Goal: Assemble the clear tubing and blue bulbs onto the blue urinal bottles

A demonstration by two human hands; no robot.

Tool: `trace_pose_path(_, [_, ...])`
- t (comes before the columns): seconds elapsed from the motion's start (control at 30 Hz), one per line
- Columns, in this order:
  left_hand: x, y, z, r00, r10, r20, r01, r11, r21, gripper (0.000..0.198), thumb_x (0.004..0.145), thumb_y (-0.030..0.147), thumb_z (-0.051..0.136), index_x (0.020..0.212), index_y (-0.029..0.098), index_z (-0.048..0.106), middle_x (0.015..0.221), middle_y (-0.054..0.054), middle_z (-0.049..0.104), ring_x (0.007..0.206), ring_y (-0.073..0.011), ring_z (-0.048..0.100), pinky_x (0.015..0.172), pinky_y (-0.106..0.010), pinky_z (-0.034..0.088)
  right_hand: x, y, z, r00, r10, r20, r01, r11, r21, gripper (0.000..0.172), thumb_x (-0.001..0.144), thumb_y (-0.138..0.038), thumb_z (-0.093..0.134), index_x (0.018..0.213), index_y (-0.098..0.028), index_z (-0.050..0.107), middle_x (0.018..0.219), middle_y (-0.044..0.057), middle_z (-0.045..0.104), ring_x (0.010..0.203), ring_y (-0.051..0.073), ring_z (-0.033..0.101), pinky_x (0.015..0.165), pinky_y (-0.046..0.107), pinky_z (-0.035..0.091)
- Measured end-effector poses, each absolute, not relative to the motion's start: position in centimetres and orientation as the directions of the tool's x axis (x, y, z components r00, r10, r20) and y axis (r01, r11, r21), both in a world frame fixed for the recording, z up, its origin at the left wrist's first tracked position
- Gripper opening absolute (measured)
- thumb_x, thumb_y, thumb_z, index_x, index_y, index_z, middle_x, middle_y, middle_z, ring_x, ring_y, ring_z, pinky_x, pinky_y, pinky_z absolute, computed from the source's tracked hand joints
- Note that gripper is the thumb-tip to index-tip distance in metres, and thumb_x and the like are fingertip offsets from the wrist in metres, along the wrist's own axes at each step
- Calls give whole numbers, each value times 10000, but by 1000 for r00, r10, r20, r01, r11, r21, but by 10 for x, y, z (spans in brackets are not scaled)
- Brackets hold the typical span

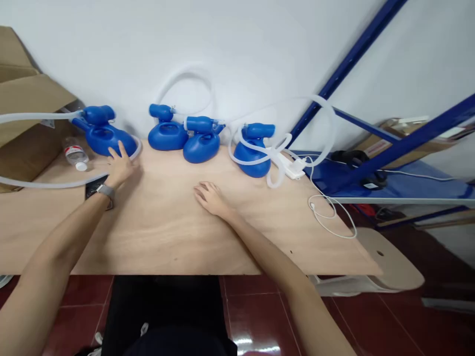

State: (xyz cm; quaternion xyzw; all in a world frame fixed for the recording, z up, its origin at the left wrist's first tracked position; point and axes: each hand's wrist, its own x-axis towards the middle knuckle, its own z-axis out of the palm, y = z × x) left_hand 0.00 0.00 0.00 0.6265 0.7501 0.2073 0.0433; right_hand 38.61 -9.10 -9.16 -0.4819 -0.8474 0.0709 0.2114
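So left hand (pixel 120 169) has fingers spread at the leftmost blue jug (pixel 97 143), right hand (pixel 213 199) rests on the table (pixel 166 235), fingers loosely apart

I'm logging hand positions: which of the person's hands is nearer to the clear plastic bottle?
Left. The left hand is to the right of the bottle, at the leftmost blue container; the right hand lies much farther right, on the tabletop.

- Left hand (pixel 121 165) — fingers spread over the front of a blue jug (pixel 109 142)
- Phone (pixel 91 187), partly beneath that wrist (pixel 115 181)
- Bottle (pixel 76 153), left of that hand, beside a cardboard box (pixel 37 96)
- Right hand (pixel 211 198) — palm down on the table (pixel 159 225)
- Three more jugs (pixel 201 148), beyond it
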Motion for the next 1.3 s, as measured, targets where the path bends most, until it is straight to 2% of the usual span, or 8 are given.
trace_pose_path(0.13, [-9,38,14,-321,934,156,864,221,452,1465,863,590,886,1823,176,-141,1857,-373,-123,1614,-646,357,1261,-742,366,385,-93,-80,-447,849,282,788,523,-325,425,1166,-363,575,1522,-170,704,1619,207,633,1502,307,573,1294,500,435])
trace_pose_path(0.23, [-5,51,24,-363,923,128,872,289,394,1576,744,777,876,1827,278,-154,1876,-308,-196,1566,-661,437,1216,-773,418,386,-94,-72,-446,851,277,792,520,-321,410,1165,-373,589,1505,-185,717,1620,190,637,1505,302,569,1289,482,440])
trace_pose_path(0.43, [3,50,31,-364,891,270,923,304,237,1087,893,810,560,1821,384,188,1919,-114,140,1577,-504,517,1274,-642,468,387,-90,-71,-464,831,306,796,543,-268,393,1175,-399,567,1478,-201,721,1598,164,645,1493,300,564,1276,476,444])
trace_pose_path(0.7, [-22,34,23,-94,925,369,996,89,32,954,923,832,450,1725,315,485,1799,-47,427,1592,-329,517,1339,-506,456,387,-90,-71,-466,835,291,781,543,-309,380,1167,-367,584,1464,-179,728,1569,183,648,1472,314,561,1267,497,434])
trace_pose_path(0.9, [-15,-11,18,154,915,374,981,-186,52,772,982,772,411,1601,362,622,1678,16,561,1053,-178,738,1200,-384,565,387,-89,-72,-458,840,290,777,537,-329,392,1157,-375,607,1475,-181,732,1581,183,648,1478,315,566,1271,498,437])
trace_pose_path(1.07, [14,-50,13,288,870,400,915,-373,153,720,1004,690,461,1508,244,714,1513,-97,724,992,-251,753,1073,-409,619,388,-91,-72,-412,855,315,780,510,-363,548,1154,-350,568,1663,-148,560,1594,206,653,1459,330,597,1260,516,465])
trace_pose_path(1.2, [61,-76,3,431,826,363,839,-515,176,698,1034,637,492,1536,210,722,1552,-175,710,1329,-363,740,1173,-476,582,391,-91,-70,-233,876,422,735,443,-513,657,1158,-376,482,1767,-152,380,1640,230,603,1493,336,586,1311,552,432])
trace_pose_path(1.3, [107,-96,-4,494,810,317,817,-557,150,649,1100,570,470,1604,220,681,1664,-186,633,1347,-407,742,1163,-554,584,391,-89,-58,-104,851,515,638,454,-622,653,1145,-399,446,1751,-161,391,1664,221,562,1557,305,543,1332,513,437])
